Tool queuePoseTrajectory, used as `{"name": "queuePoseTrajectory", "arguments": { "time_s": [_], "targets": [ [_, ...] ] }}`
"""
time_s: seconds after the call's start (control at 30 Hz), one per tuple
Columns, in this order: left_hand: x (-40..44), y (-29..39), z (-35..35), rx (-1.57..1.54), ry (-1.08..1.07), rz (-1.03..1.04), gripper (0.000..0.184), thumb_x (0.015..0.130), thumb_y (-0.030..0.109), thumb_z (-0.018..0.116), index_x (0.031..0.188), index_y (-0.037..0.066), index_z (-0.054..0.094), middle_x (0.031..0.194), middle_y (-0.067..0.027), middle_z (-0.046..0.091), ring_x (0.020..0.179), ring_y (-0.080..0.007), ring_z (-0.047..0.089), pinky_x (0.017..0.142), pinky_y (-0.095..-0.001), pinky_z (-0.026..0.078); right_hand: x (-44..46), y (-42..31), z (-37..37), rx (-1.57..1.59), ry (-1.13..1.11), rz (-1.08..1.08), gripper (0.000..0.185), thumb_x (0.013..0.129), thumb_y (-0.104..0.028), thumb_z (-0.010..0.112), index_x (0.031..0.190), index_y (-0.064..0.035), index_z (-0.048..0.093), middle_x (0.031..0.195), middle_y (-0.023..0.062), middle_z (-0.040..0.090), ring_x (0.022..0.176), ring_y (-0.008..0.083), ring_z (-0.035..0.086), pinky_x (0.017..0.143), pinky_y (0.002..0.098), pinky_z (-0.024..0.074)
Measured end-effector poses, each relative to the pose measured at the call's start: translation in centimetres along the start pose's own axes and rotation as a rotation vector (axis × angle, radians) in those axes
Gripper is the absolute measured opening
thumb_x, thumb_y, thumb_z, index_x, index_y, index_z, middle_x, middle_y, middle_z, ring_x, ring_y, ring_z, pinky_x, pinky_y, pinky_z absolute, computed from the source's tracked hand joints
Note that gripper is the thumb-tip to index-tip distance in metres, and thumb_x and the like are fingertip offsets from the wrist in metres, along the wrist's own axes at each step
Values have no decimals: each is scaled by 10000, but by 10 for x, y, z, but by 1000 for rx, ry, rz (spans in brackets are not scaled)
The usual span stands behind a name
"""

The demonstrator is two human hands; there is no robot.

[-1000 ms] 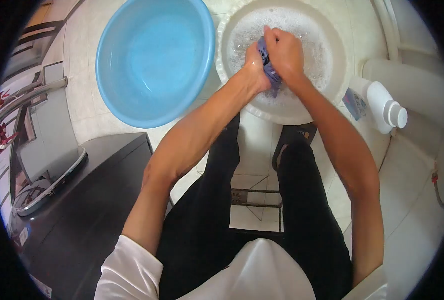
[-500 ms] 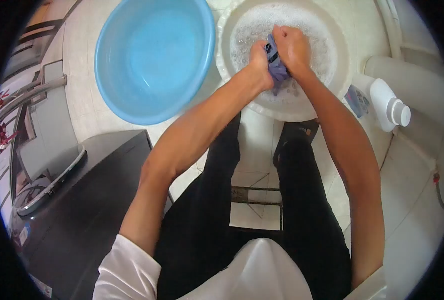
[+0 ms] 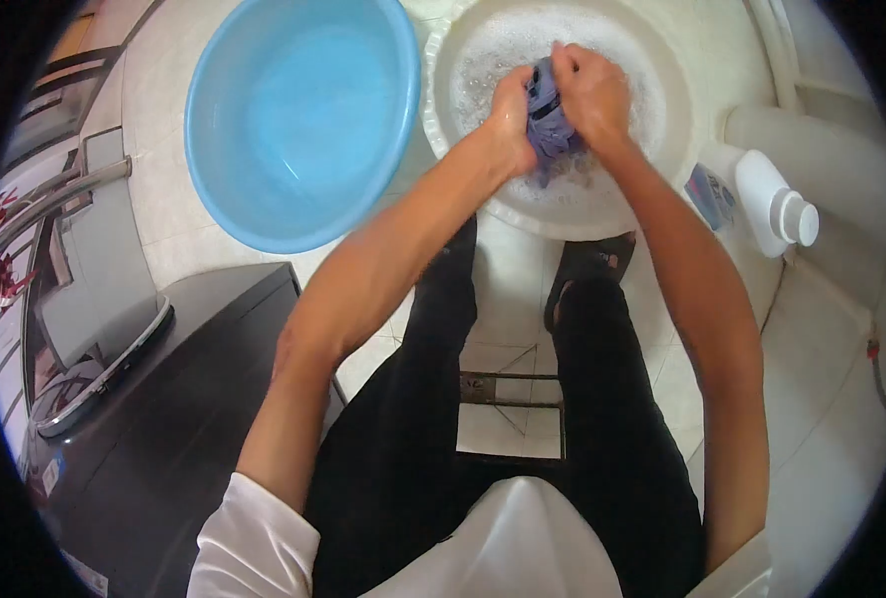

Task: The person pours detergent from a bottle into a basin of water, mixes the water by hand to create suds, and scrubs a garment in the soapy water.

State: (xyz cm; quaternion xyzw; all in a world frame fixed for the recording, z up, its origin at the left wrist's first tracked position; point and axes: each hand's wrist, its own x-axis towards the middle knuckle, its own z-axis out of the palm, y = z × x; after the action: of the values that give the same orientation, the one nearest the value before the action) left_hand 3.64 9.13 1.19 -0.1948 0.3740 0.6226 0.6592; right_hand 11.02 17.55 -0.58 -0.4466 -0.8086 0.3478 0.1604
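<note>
A wet, bunched blue-grey cloth (image 3: 550, 125) with dark markings is held between my two hands, over a white basin (image 3: 437, 100) of sudsy water. My left hand (image 3: 511, 122) grips the cloth's left side, its fingers partly hidden behind the fabric. On the other side, my right hand (image 3: 592, 98) is closed round the cloth's right edge, knuckles up. The lower end of the cloth hangs down close to the foam (image 3: 652, 110); whether it touches the water I cannot tell.
Left of the white basin stands a large blue basin (image 3: 196, 140). A white bottle (image 3: 764, 199) with a screw cap is on the right, near a thick pipe (image 3: 812, 159). A dark glossy panel (image 3: 184, 399) lies to the left of my legs. My feet are just below the white basin.
My hands have shifted slightly, and more of the cloth shows between them, spread a little wider. Both hands still hold it. The whole view has moved a little.
</note>
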Motion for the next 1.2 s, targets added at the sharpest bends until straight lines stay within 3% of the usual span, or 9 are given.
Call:
{"name": "queuePoseTrajectory", "arguments": {
  "time_s": [0.2,0.3,0.4,0.47,0.53,0.57,0.77,1.0,1.2],
  "targets": [
    [-13,58,11,343,72,191,234,935,282,593,919,60,666,949,-94,706,935,-237,671,893,-411,521,29,30,-44,-82,4,-95,378,969,-383,534,869,-53,688,794,224,655,747,451,626,670,472,493],
    [-30,78,19,580,130,362,316,867,326,728,949,26,676,851,-52,708,699,-200,627,667,-289,486,36,24,-72,117,79,-142,447,987,-417,554,839,-9,659,659,101,620,621,168,578,623,351,456],
    [-38,95,14,999,-68,574,283,820,242,781,976,38,663,850,-29,695,690,-147,612,651,-273,482,53,20,-98,-25,-99,-184,443,992,-397,556,831,9,628,632,85,534,601,140,482,594,316,421],
    [-48,104,16,1160,32,609,241,798,177,795,933,38,652,804,-15,666,682,-100,588,634,-254,469,62,25,-97,3,-14,-191,359,844,-359,731,648,-68,652,658,214,641,563,281,649,571,455,482],
    [-52,106,7,1463,-79,929,208,844,238,732,878,49,651,827,-62,701,801,-222,677,745,-386,546,50,23,-97,30,-29,-342,428,998,-373,553,838,20,608,620,76,440,605,128,397,572,306,386],
    [-54,105,1,1547,-14,654,194,832,208,733,924,56,658,935,-89,708,918,-219,671,870,-393,522,44,22,-101,-52,-114,-351,396,974,-380,557,862,-15,662,724,210,628,700,426,599,637,425,465],
    [-58,71,-35,2283,-129,765,322,707,155,796,1001,123,667,1026,-95,657,999,-271,629,884,-396,518,3,55,-86,-187,-539,-419,319,923,-276,639,785,11,634,776,193,631,730,401,587,698,441,470],
    [-31,25,-27,2141,-160,883,409,752,215,767,1130,112,651,1201,-140,593,1170,-335,524,970,-415,472,-7,54,-71,-110,-319,-454,158,848,-176,713,935,-48,680,913,121,631,863,338,603,778,429,478],
    [27,-12,-50,2104,212,1392,516,841,278,673,1287,45,556,1310,-237,510,1226,-431,464,1090,-543,319,-40,71,-20,-636,-46,-590,539,902,-364,655,1361,-109,531,1349,158,526,1250,332,477,1043,551,349]
  ]
}}
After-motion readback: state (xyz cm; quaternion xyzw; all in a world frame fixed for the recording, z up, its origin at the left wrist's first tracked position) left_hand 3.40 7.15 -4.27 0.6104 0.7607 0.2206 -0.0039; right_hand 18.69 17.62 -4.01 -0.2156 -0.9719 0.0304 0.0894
